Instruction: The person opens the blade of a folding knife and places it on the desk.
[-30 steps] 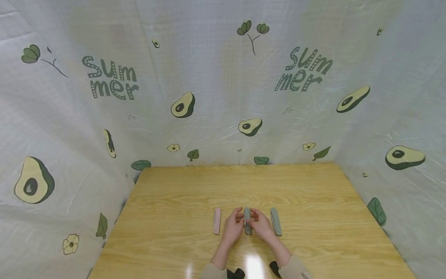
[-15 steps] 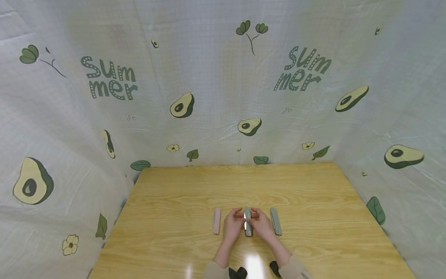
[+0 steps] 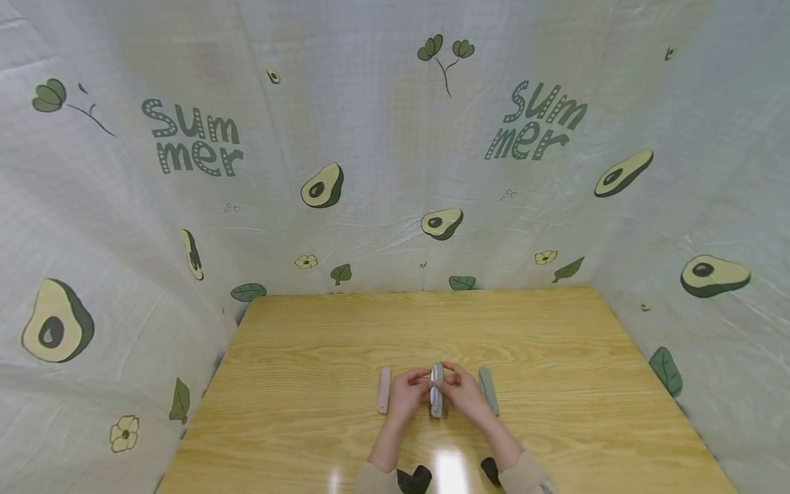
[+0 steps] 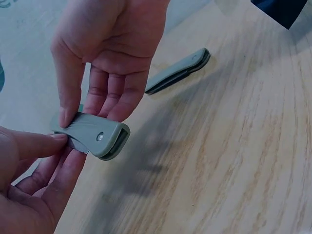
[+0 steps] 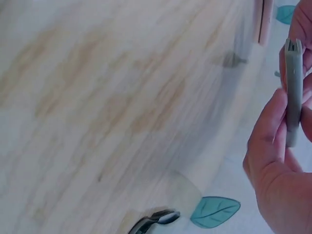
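Left wrist: R hand (image 4: pixel 109 51) & L hand (image 4: pixel 39 187) partly hide held grn knife (image 4: pixel 92 130).

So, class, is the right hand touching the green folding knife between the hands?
Touching. The left wrist view shows the right hand gripping the green folding knife, thumb on its handle.

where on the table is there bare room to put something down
The table has bare wood left of the pink knife, right of the loose green knife, and beyond both, back to the printed cloth. Between those two knives it is crowded: the left hand and right hand fill most of that gap, both gripping the held knife.
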`<state>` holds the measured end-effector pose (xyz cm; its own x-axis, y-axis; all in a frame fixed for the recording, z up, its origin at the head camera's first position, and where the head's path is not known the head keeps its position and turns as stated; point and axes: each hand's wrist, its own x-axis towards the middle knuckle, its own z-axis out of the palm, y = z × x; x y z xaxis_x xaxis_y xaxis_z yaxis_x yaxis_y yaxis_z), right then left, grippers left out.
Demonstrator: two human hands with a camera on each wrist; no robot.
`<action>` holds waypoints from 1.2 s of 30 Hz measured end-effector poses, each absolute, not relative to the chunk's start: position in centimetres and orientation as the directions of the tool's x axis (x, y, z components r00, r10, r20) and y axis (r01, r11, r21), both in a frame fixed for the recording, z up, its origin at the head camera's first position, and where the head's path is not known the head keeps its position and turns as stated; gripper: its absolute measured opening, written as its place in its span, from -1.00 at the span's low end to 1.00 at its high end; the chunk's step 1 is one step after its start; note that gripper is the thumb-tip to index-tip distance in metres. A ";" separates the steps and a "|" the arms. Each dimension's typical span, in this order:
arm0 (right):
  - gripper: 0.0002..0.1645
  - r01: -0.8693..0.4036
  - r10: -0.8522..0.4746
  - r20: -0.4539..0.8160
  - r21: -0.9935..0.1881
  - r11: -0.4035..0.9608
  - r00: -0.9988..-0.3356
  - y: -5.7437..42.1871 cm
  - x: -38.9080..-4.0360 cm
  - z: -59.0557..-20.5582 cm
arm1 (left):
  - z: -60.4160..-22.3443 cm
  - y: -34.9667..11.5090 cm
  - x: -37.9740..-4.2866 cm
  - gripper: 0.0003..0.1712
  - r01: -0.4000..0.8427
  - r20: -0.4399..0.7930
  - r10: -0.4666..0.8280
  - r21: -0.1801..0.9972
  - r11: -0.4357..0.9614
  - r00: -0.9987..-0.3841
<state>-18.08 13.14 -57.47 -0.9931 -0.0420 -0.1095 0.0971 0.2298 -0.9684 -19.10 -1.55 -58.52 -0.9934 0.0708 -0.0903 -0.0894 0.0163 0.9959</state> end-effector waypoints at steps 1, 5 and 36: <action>-0.38 0.096 -0.058 -0.110 -0.972 0.213 -0.992 13.2 -18.1 -57.4 | -58.3 -1.6 -19.1 -0.69 -0.094 -0.095 0.079 0.995 0.021 -0.992; -0.32 0.092 -0.119 -0.110 -0.985 0.148 -0.987 13.4 -18.2 -57.0 | -57.8 -2.0 -19.0 -0.65 -0.112 -0.114 0.108 0.993 0.024 -0.988; -0.37 0.119 -0.096 -0.133 -0.982 0.144 -0.986 13.9 -18.0 -56.5 | -57.7 -2.2 -19.1 -0.51 -0.139 -0.136 0.172 0.990 -0.008 -0.976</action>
